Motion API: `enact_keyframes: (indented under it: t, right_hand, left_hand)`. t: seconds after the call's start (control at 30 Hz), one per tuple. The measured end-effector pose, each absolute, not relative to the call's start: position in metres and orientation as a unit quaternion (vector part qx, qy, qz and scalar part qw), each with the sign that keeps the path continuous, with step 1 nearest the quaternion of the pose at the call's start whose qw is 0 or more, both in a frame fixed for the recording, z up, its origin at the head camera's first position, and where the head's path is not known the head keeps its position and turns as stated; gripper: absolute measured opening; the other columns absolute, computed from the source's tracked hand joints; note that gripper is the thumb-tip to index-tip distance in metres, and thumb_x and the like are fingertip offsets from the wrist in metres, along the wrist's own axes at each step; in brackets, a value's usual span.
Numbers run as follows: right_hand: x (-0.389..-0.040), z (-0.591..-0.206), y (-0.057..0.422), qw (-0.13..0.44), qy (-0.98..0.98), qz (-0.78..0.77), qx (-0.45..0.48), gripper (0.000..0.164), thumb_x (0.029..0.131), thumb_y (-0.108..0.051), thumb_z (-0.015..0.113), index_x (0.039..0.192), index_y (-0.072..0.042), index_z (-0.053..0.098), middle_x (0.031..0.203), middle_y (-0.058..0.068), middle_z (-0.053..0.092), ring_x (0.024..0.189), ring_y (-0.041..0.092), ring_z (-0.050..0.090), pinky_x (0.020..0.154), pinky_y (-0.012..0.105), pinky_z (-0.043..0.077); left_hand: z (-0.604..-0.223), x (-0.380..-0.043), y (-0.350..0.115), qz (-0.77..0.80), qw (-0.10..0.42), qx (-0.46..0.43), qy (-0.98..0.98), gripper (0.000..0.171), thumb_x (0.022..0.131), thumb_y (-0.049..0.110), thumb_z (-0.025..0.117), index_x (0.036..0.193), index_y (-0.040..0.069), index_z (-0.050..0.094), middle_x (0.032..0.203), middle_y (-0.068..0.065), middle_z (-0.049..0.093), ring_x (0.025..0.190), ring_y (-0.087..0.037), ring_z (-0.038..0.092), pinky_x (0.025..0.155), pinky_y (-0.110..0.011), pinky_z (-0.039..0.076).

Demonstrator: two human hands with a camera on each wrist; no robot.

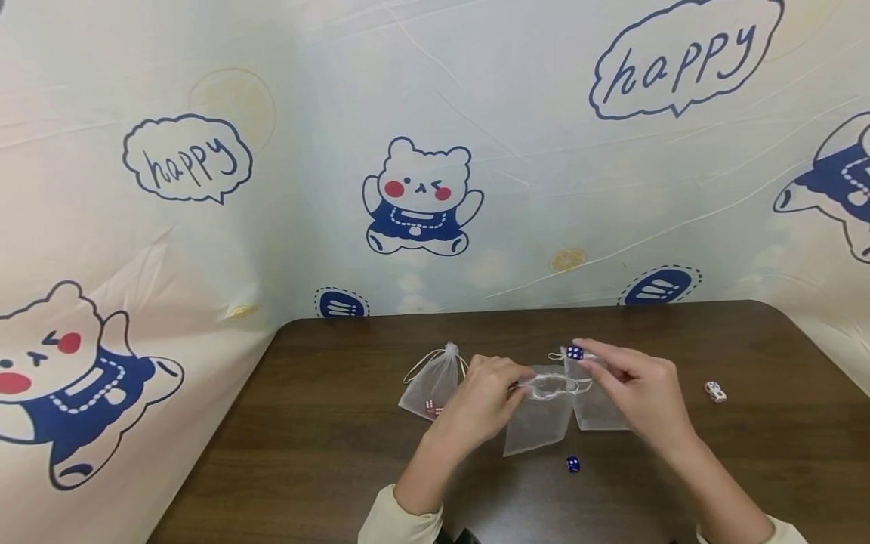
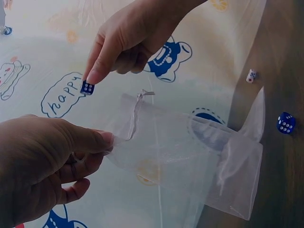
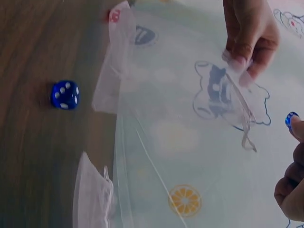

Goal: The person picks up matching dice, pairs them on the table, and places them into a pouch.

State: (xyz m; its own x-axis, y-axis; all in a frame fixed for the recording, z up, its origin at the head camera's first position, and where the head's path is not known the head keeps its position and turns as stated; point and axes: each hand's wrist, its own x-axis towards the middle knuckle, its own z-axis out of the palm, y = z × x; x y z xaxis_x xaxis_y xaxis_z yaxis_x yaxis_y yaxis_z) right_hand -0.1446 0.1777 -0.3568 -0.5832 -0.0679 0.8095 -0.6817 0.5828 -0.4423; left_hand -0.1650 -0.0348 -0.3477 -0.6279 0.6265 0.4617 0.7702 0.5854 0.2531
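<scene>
My left hand (image 1: pixel 481 397) pinches the rim of a sheer white drawstring pouch (image 1: pixel 540 425), whose mouth gapes between my hands. In the left wrist view the pouch (image 2: pixel 175 147) hangs from thumb and finger, seemingly with nothing in it. Between thumb and forefinger my right hand (image 1: pixel 642 385) holds a blue die (image 1: pixel 575 353) with white pips, above and to the right of the pouch's mouth. A second blue die (image 1: pixel 573 464) lies on the table, nearer to me than the pouch.
At the left, a closed sheer pouch (image 1: pixel 445 370) has red-marked dice (image 1: pixel 430 406) inside. Another sheer pouch (image 1: pixel 600 414) lies flat below my right hand, partly covered. White dice (image 1: pixel 715 391) sit farther right on the brown table (image 1: pixel 306 438). A printed cloth (image 1: pixel 530 189) hangs behind.
</scene>
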Motion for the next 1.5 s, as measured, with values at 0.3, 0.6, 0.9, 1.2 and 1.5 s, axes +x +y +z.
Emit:
enact_keyframes:
  t: [0.3, 0.6, 0.9, 1.2, 1.5]
  right_hand:
    - [-0.145, -0.36, 0.168, 0.342, -0.813, 0.37, 0.292, 0.034, 0.065, 0.005, 0.078, 0.098, -0.006, 0.073, 0.062, -0.011, 0.055, 0.049, -0.002, 0.033, 0.044, 0.011, 0.027]
    - [-0.144, -0.359, 0.167, 0.324, -0.832, 0.355, 0.279, 0.037, 0.064, 0.005, 0.078, 0.099, -0.007, 0.072, 0.054, -0.019, 0.038, 0.047, -0.003, 0.03, 0.042, 0.011, 0.025]
    - [-0.142, -0.36, 0.167, 0.313, -0.839, 0.359, 0.263, 0.035, 0.065, 0.004, 0.078, 0.098, -0.006, 0.073, 0.054, -0.019, 0.038, 0.046, -0.003, 0.03, 0.041, 0.011, 0.025]
    - [-0.139, -0.371, 0.167, 0.271, -0.858, 0.361, 0.246, 0.029, 0.068, -0.004, 0.078, 0.096, -0.008, 0.073, 0.053, -0.019, 0.031, 0.046, -0.004, 0.028, 0.04, 0.012, 0.024]
    - [-0.14, -0.387, 0.17, 0.181, -0.896, 0.336, 0.227, 0.026, 0.072, -0.009, 0.077, 0.096, -0.004, 0.073, 0.05, -0.019, 0.033, 0.044, -0.005, 0.03, 0.039, 0.019, 0.029]
  left_hand:
    - [-0.346, -0.165, -0.034, -0.212, 0.161, -0.398, -0.878, 0.016, 0.083, 0.011, 0.069, 0.099, 0.008, 0.07, 0.09, 0.002, 0.068, 0.085, -0.009, 0.061, 0.08, -0.026, 0.036]
    - [-0.347, -0.165, -0.035, -0.212, 0.169, -0.397, -0.877, 0.017, 0.083, 0.011, 0.069, 0.099, 0.007, 0.07, 0.091, 0.001, 0.068, 0.086, -0.01, 0.061, 0.08, -0.027, 0.037]
    - [-0.348, -0.169, -0.04, -0.243, 0.174, -0.39, -0.871, 0.014, 0.083, 0.01, 0.069, 0.097, 0.006, 0.07, 0.088, -0.001, 0.068, 0.081, -0.012, 0.061, 0.079, -0.029, 0.038]
    - [-0.346, -0.171, -0.049, -0.256, 0.173, -0.364, -0.879, 0.016, 0.084, 0.011, 0.068, 0.099, 0.006, 0.069, 0.089, -0.001, 0.067, 0.079, -0.012, 0.06, 0.081, -0.031, 0.039]
    - [-0.346, -0.171, -0.05, -0.261, 0.178, -0.358, -0.879, 0.017, 0.083, 0.01, 0.069, 0.099, 0.006, 0.069, 0.088, -0.001, 0.067, 0.079, -0.012, 0.059, 0.081, -0.031, 0.038]
